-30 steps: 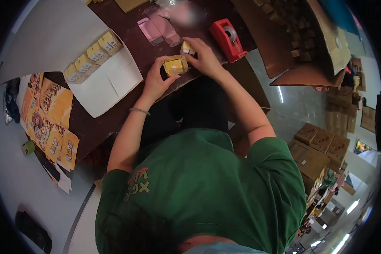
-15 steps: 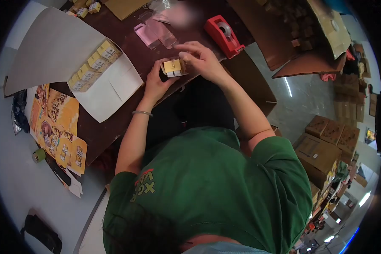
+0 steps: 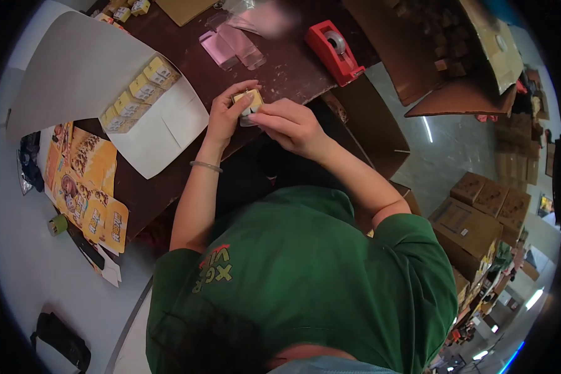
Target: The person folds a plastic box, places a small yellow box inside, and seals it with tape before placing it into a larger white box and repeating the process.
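Observation:
Between my two hands is a small yellow and white box (image 3: 245, 100), just above the near edge of the dark table (image 3: 293, 78). Its left side is wrapped by my left hand (image 3: 225, 113), with the thumb lying across the top. My right hand (image 3: 295, 126) pinches at the lower right corner of the same box, fingers closed together. Beyond the hands lie flat pink transparent packages (image 3: 232, 47). A white carton (image 3: 162, 140) on the left holds a row of similar yellow and white boxes (image 3: 142, 88).
A red tape dispenser (image 3: 334, 53) stands right of the pink packages. Open cardboard cartons (image 3: 371, 134) are at the right table edge, and a larger one (image 3: 417, 56) holds small boxes. Orange printed sheets (image 3: 90, 187) lie at the left.
My right hand has come down and closed on the box's lower right corner. My left thumb now lies over the top, and the box has shifted slightly left.

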A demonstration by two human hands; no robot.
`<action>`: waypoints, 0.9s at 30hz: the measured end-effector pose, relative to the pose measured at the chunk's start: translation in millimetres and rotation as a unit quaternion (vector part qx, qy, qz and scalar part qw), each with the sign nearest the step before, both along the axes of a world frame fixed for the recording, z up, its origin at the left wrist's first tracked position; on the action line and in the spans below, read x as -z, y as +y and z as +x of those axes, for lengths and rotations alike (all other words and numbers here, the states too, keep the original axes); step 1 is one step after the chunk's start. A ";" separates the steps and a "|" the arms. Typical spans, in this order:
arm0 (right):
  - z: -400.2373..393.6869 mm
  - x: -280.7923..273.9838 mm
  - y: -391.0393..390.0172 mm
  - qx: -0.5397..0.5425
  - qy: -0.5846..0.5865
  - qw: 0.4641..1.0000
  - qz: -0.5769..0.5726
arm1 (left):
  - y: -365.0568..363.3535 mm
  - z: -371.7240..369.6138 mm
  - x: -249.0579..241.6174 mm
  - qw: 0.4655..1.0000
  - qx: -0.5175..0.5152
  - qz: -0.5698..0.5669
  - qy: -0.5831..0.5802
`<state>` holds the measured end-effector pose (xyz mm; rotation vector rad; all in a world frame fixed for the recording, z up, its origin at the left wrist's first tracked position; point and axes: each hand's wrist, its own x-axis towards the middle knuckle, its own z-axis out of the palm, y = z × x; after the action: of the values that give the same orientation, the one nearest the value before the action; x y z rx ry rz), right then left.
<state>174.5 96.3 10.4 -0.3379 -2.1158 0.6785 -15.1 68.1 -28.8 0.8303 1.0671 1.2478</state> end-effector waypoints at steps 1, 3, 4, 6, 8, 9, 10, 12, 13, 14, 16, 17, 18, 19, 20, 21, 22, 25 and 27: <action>-6.0 1.3 4.0 0.019 -0.014 1.000 -0.001 | -2.0 0.4 2.8 1.000 -0.001 0.009 0.013; -18.6 -2.0 19.8 0.037 -0.033 0.997 -0.051 | -1.0 -1.8 5.6 0.998 -0.005 0.037 0.044; -21.1 -3.1 22.6 0.029 -0.017 0.987 -0.160 | -2.6 -1.1 12.6 1.000 -0.017 0.025 0.003; -23.3 -1.1 28.6 0.016 -0.033 0.981 -0.193 | -4.3 -3.2 18.9 0.999 -0.019 0.027 -0.003; -21.3 -0.9 30.6 0.014 -0.072 0.971 -0.229 | -5.2 -4.3 22.4 0.999 -0.022 0.035 0.002; -20.3 -0.8 31.4 0.013 -0.092 0.965 -0.247 | -5.5 -3.1 20.9 0.999 -0.022 0.041 0.011; -19.7 -2.4 33.2 0.007 -0.107 0.963 -0.248 | -6.2 -1.9 19.9 0.998 -0.021 0.046 0.021; -20.8 -7.0 39.3 -0.002 -0.135 0.959 -0.249 | -7.3 0.9 19.9 0.998 -0.037 0.046 0.029; -22.9 -5.2 40.9 0.019 -0.113 0.972 -0.206 | -7.4 2.4 19.9 0.997 -0.043 0.046 0.033; -24.9 -1.6 41.6 0.042 -0.092 0.982 -0.163 | -7.8 5.1 20.3 0.996 -0.061 0.058 0.022; -26.8 4.9 40.2 0.060 -0.078 0.985 -0.144 | -9.6 10.0 20.8 0.992 -0.098 0.082 -0.002; -27.1 8.4 38.5 0.057 -0.085 0.980 -0.170 | -12.6 10.4 20.0 0.990 -0.097 0.086 -0.054; -27.3 9.9 37.2 0.054 -0.092 0.975 -0.197 | -17.1 11.0 18.9 0.985 -0.097 0.090 -0.107; -26.8 9.2 38.3 0.036 -0.104 0.965 -0.237 | -19.1 11.0 18.3 0.978 -0.096 0.094 -0.159; -25.8 7.4 40.6 0.018 -0.116 0.954 -0.276 | -19.7 8.5 18.4 0.988 -0.062 0.101 -0.095; -25.1 6.2 40.9 0.000 -0.127 0.939 -0.318 | -23.3 3.6 19.1 0.994 -0.027 0.104 -0.031; -25.9 5.3 43.3 -0.016 -0.140 0.932 -0.333 | -27.5 -1.2 20.0 0.994 0.009 0.106 0.033; -31.3 2.4 56.7 -0.067 -0.177 0.917 -0.350 | -32.3 -5.2 15.4 0.984 0.050 0.083 0.151; -35.4 13.6 59.7 -0.078 -0.155 0.886 -0.430 | -31.0 -5.9 10.7 0.975 0.055 0.060 0.205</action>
<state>139.0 155.9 -3.2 -0.8013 -2.0212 1.7567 -21.0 37.1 -39.5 1.2611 1.2599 1.0797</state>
